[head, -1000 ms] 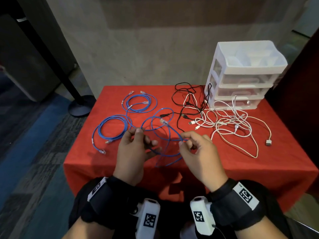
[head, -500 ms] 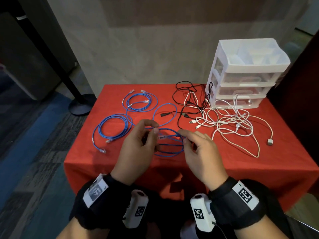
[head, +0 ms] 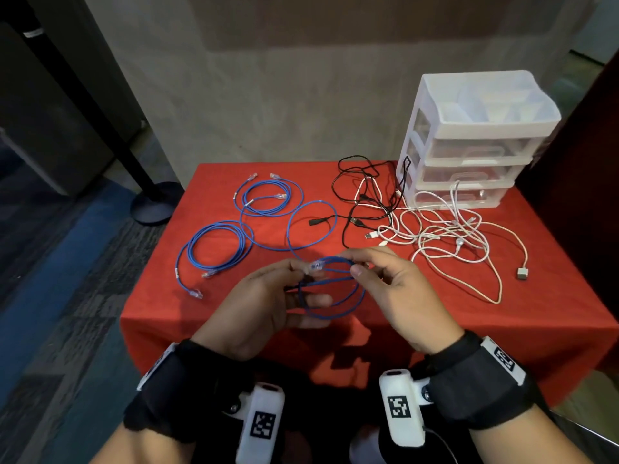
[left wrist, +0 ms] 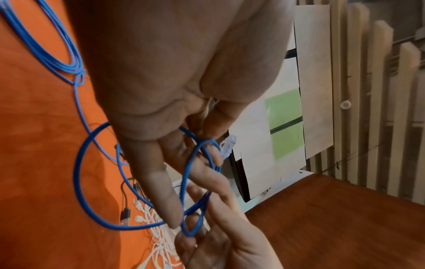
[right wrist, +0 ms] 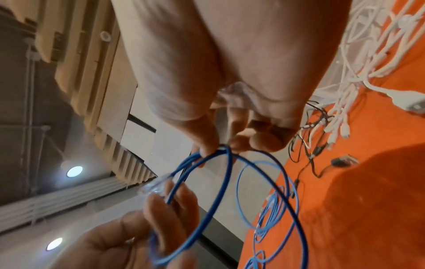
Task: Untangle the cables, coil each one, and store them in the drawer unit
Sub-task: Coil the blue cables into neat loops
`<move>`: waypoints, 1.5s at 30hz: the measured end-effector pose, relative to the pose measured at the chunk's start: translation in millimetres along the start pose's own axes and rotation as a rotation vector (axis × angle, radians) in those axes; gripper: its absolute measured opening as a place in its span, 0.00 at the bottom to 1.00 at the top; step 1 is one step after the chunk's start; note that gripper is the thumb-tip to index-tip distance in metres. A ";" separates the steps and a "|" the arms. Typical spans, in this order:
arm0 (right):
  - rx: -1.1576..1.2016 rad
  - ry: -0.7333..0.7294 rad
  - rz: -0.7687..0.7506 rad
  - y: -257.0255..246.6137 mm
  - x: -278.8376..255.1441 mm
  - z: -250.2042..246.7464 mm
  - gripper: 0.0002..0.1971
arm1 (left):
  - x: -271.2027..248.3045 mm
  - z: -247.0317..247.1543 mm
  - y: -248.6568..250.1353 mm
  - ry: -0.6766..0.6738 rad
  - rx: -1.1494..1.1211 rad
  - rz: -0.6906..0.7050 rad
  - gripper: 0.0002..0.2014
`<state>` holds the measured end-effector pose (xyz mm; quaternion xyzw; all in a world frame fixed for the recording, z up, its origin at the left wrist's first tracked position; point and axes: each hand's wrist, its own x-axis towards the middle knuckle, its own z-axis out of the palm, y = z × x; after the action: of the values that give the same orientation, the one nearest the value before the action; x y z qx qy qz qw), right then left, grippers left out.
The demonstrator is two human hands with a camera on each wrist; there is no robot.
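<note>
Your loops have tightened since a moment ago: left hand (head: 268,296) and right hand (head: 395,289) both pinch the blue cable (head: 330,289) at frame centre, above the worktop (head: 435,323), nearly coiled.

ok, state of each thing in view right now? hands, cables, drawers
left hand: pinches the held blue cable's clear plug end
right hand: pinches the coil's far side
held blue cable: partly coiled, tail on table
other blue cables: loose coils on table
black cable: tangled, uncoiled
white cables: tangled heap
drawer unit: drawers closed
</note>
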<state>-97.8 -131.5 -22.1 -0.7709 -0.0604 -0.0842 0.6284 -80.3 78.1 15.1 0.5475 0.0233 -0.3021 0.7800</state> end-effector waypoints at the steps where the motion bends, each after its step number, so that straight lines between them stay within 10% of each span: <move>1: 0.005 -0.032 -0.006 -2.2 0.7 -0.8 0.14 | -0.1 -1.7 1.8 -0.029 -0.021 -0.031 0.13; 10: -0.349 -0.277 -0.128 -21.7 9.3 -6.7 0.12 | 2.7 2.9 11.7 -0.031 0.526 -0.014 0.15; 35: -0.158 -0.183 0.033 9.2 -10.1 -15.1 0.06 | 0.8 -11.1 -1.9 0.152 0.033 0.132 0.12; 45: -0.270 -0.211 0.030 4.0 -13.2 9.8 0.13 | 9.8 7.0 -10.6 0.390 0.308 0.543 0.14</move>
<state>-109.4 -122.5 -30.5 -0.8537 -0.1024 -0.0007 0.5106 -79.6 65.4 5.4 0.6921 -0.0204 0.0262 0.7210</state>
